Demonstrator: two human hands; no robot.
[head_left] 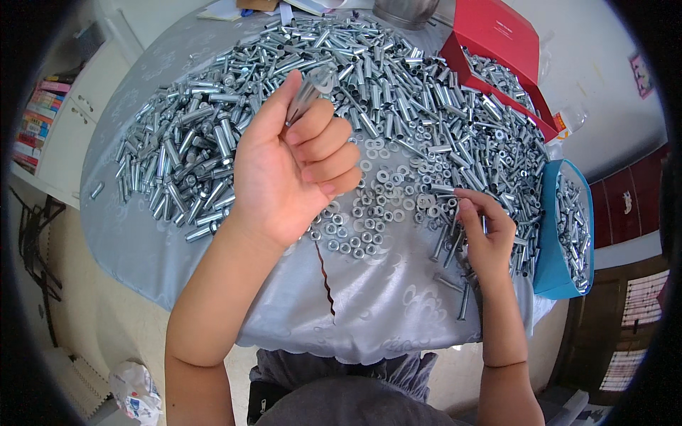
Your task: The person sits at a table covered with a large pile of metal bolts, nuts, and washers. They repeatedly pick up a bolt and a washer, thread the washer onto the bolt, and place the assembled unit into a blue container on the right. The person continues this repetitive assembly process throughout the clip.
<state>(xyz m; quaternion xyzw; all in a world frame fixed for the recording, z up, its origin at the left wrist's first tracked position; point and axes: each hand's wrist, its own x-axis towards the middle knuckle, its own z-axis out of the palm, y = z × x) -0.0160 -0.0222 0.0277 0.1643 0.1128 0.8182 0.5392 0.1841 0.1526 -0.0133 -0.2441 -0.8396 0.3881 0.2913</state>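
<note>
Left hand (288, 167) raised above the counter (369, 312), palm toward camera, grip clenched around a small bundle of metal sleeves (307, 92); their ends stick out past the thumb and index finger, over the middle of the counter. Right hand (486, 234) low at the counter's near right edge, fingertips (465, 206) pinched on something small and shiny; too small to tell whether it is a washer or a sleeve end, grip looks closed on it. A few loose bolts (455, 284) lie just beside and under that hand.

Counter is round, covered with a grey patterned cloth; a dark split runs in the cloth at the near edge, centre. Big pile of silver sleeves and bolts (213, 135) spreads from the left edge across the far side to the right edge. Patch of washers and nuts (376, 206) sits between the two hands, near the centre.

Red box (497, 42) at the far right edge, open, with more metal parts in it. Blue box (568, 234) at the right edge, just beside the right hand, also holding metal parts. Metal pot (405, 11) at the far edge. Books (35, 121) on a shelf well left of the counter. Crumpled bag (135, 390) on the floor, lower left.
</note>
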